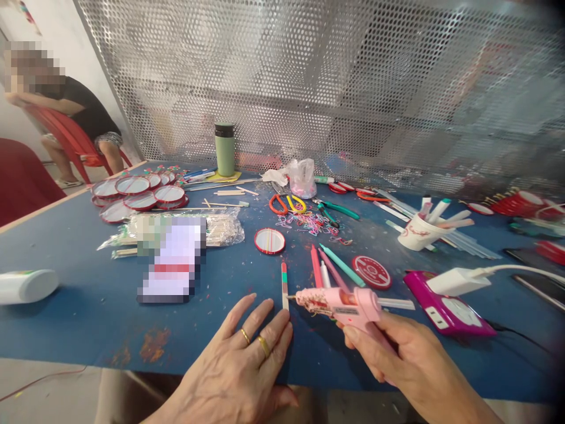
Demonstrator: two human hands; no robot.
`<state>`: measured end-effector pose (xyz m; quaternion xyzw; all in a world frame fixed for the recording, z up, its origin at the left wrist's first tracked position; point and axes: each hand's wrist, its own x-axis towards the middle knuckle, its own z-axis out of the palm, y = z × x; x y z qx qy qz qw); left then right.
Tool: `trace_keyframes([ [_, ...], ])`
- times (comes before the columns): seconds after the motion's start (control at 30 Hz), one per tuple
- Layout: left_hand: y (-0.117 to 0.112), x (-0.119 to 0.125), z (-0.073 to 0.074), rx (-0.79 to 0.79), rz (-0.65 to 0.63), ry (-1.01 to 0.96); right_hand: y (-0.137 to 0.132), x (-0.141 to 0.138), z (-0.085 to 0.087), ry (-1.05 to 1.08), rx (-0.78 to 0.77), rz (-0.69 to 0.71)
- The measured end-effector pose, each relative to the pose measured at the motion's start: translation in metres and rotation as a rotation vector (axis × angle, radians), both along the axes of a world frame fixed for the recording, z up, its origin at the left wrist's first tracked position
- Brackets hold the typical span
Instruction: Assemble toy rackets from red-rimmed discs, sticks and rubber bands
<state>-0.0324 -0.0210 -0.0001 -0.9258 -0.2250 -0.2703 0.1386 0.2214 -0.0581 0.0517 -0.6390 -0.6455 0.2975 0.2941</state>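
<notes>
1. Through the head camera I log the left hand [241,359] nearest, palm down on the blue table [229,277]. Its fingers lie extended and loose, grasping nothing; one fingertip meets the near end of the craft stick [284,282].
2. The right hand [401,353] is clenched around the handle of the pink glue gun [338,301].
3. Glue gun: barrel axis runs crosswise, nozzle pointing left at the stick's pale near section. I cannot tell whether the tip touches the wood. A clear glue rod [399,304] projects rightward from the rear.
4. Craft stick: it lies on the table just ahead of the left fingers, long axis running near to far, far end leaning slightly left. I read red at the far end, then green, a dull pinkish band, and bare wood nearest.
5. Right of it, the purple power strip [419,291]; left, a phone [172,259] with its screen blurred.
6. Beyond the stick: a teal marker [342,265] among others, and a red-rimmed disc [269,241].
7. Farther: loose coloured bands [309,222] and a paper cup [415,232] of pens.
8. Farthest: a green tumbler [225,153] before the perforated metal panel [265,70]; at left, a seated person [88,109].
</notes>
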Motion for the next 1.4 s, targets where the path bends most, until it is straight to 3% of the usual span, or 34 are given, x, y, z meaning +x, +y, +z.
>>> trace_keyframes([
  [0.5, 0.000, 0.000, -0.001, -0.028, -0.010, -0.007, -0.002, 0.002, -0.003, -0.001, 0.038, -0.007],
  [0.67, 0.000, 0.000, -0.002, -0.013, -0.007, -0.025, -0.007, -0.003, 0.000, -0.040, 0.042, -0.070],
  [0.87, 0.000, 0.001, 0.001, 0.016, 0.012, -0.019, -0.005, 0.000, 0.000, -0.029, -0.019, 0.030],
  [1.1, 0.001, 0.001, 0.000, 0.018, 0.018, -0.020, -0.006, -0.002, 0.002, 0.034, -0.022, 0.034],
  [1.4, -0.001, 0.000, -0.009, -0.039, 0.011, -0.030, -0.008, 0.001, 0.000, -0.214, 0.079, 0.053],
])
